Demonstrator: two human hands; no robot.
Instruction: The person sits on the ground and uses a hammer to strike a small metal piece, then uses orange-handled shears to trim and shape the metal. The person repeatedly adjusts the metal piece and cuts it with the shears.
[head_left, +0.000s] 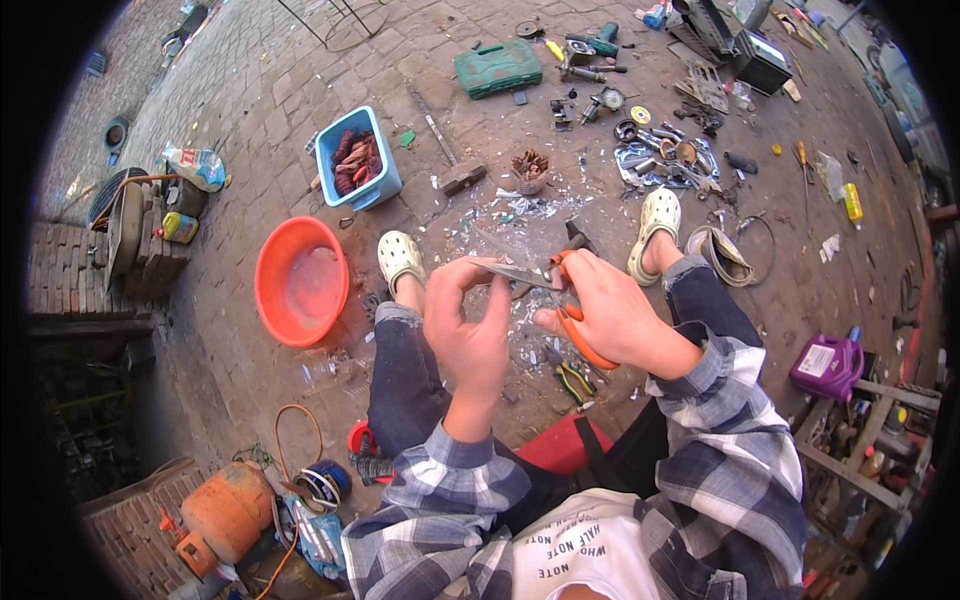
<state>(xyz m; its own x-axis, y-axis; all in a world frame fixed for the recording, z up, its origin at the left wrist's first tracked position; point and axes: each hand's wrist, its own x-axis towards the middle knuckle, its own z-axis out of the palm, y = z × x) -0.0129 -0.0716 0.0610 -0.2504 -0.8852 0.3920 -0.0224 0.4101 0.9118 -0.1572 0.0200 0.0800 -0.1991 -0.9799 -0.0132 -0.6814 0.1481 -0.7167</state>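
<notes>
My right hand (615, 307) grips the orange handles of a pair of scissors (581, 337), whose blades point left. Close by, my left hand (472, 330) has its thumb and fingertips at the blade tips, around a small greyish piece that is hard to make out. Below the hands, on the paving, lie pliers with yellow and green handles (574, 379). A hammer head (580, 236) shows just beyond the scissors. White and silvery scraps are strewn between my feet, near a small basket of brown pieces (530, 171).
An orange-red basin (301, 281) and a blue tub with dark red contents (358, 161) stand at left. A sledgehammer (463, 180), a green case (498, 69) and metal parts (667, 161) lie ahead. A purple jug (827, 367) is at right, an orange gas cylinder (229, 512) at lower left.
</notes>
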